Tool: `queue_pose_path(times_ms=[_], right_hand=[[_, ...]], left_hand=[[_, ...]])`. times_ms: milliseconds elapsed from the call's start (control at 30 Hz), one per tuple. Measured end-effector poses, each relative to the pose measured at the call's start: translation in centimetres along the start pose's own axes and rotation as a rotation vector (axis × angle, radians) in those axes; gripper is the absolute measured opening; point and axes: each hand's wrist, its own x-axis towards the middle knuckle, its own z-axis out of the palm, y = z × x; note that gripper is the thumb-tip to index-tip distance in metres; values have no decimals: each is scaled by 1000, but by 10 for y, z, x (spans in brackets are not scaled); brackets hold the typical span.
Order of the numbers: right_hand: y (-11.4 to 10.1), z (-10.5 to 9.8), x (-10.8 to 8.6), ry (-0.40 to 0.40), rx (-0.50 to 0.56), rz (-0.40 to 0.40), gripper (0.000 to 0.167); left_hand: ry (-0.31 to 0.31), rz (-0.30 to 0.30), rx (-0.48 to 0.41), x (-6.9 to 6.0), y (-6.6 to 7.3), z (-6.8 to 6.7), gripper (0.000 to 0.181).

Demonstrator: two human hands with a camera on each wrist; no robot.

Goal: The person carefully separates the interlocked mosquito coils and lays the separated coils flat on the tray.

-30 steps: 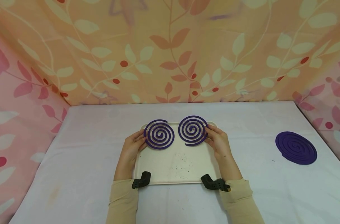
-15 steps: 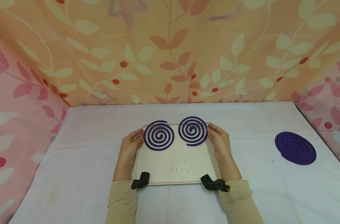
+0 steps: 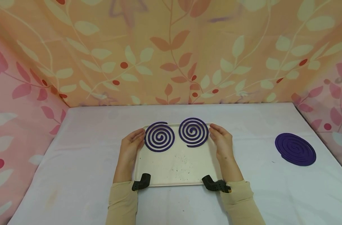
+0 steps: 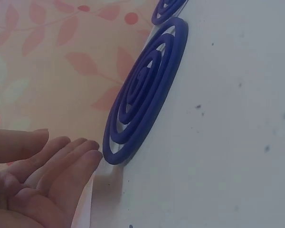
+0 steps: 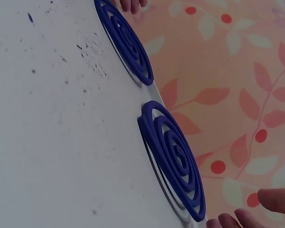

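Observation:
Two purple mosquito coils lie side by side on the far part of a cream tray [image 3: 165, 172]. Beside the left coil [image 3: 160, 137] is my left hand [image 3: 128, 151], fingers extended and thumb apart, fingertips close to the coil's outer edge. In the left wrist view, nothing sits between thumb and fingers of that hand [image 4: 42, 180]; whether the fingertips touch the coil [image 4: 157, 107] I cannot tell. My right hand [image 3: 223, 147] is at the tray's right side, fingers extended near the right coil [image 3: 192, 131]. The right wrist view shows its fingertips just off that coil [image 5: 167, 161].
A fuller purple disc of nested mosquito coils [image 3: 295, 149] lies on the white tablecloth [image 3: 255, 193] to the right. Small dark crumbs are scattered on the tray. Floral cloth [image 3: 171, 56] walls the back and sides. Black wrist mounts [image 3: 214, 184] sit over the tray's near corners.
Both hands have drawn slightly outward from the coils, whose outer edges the fingers were holding a second ago. The coils stay on the tray.

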Motion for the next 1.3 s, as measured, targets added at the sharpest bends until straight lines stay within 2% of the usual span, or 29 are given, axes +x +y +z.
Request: queue_pose_path(times_ms=[167, 333, 467, 600, 800, 967, 1100, 1300], right_hand=[[-9, -17, 2, 17, 118, -3, 41], [-18, -37, 2, -36, 195, 19, 38], [-24, -57, -1, -75, 220, 28, 29], [-30, -85, -3, -109, 255, -16, 16], [-37, -137, -8, -181, 306, -109, 20], [-41, -175, -9, -242, 318, -134, 28], [-45, -203, -9, -261, 354, -143, 33], [-52, -235, -8, -273, 407, -194, 34]], left_hand=[[-47, 1, -76, -3, -1, 14, 35], [-141, 15, -165, -11, -8, 42, 32], [-268, -8, -169, -22, -16, 73, 30], [-406, -50, -155, -38, -25, 102, 30], [-574, -91, -152, -60, -33, 141, 30], [-629, -125, -187, -74, -40, 168, 29], [-638, -158, -208, -84, -46, 192, 27], [-637, -207, -207, -92, -54, 237, 24]])
